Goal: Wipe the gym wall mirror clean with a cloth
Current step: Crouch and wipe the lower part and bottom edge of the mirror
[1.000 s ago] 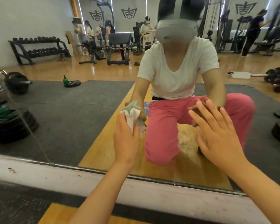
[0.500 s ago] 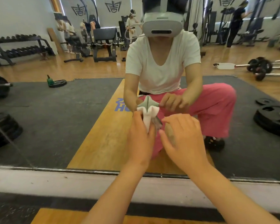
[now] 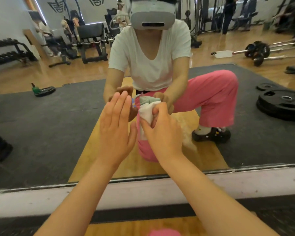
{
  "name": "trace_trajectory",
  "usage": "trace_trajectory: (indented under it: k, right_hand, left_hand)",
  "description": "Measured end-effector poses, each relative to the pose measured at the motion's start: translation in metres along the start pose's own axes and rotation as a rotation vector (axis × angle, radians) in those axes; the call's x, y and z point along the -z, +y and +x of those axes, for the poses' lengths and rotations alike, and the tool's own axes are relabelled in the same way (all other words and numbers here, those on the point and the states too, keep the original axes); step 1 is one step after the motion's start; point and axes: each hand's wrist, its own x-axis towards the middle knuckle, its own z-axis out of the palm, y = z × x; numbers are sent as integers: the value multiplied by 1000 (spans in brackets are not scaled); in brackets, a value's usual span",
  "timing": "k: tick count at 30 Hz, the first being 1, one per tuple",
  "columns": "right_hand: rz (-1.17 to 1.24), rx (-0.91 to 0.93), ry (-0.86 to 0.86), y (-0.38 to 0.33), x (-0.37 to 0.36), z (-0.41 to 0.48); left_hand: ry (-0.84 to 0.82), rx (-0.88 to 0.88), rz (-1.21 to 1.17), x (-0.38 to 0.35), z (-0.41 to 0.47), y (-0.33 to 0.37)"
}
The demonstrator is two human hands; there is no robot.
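While the right hand bunches a white cloth in curled fingers and holds it up to the mirror, the left hand is raised just beside it, fingers straight and together. The glass reflects the crouching person and stacked weight plates.

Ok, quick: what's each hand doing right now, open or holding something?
Left hand: open, fingers straight, holding nothing.
Right hand: closed, gripping the cloth.
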Motion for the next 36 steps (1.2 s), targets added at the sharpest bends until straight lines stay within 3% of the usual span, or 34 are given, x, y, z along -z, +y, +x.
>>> trace_trajectory:
  k: [5,8,15,20,24,27,32,36]
  right_hand:
    - [-113,92,78,12,8,3]
    - [-116,-21,89,38,34,13]
    - [25,-280,301,90,80,11]
    - [-77,-19,172,61,26,-16]
    - [-87,40,127,68,24,-14]
    - [-30,-104,157,93,60,-3]
    - [46,-376,439,140,130,22]
    - [46,-364,437,131,117,15]
  left_hand:
    - [62,-114,122,-32,-4,-19]
    - [108,-156,152,-39,-4,-26]
    - [180,-181,246,-53,-6,-28]
    - [200,-193,251,-55,-5,-29]
    - [208,-195,258,-56,-6,-30]
    - [220,-197,255,-57,-6,-29]
    - [213,-191,236,-56,-5,-27]
    - [223,-185,230,-57,-5,-26]
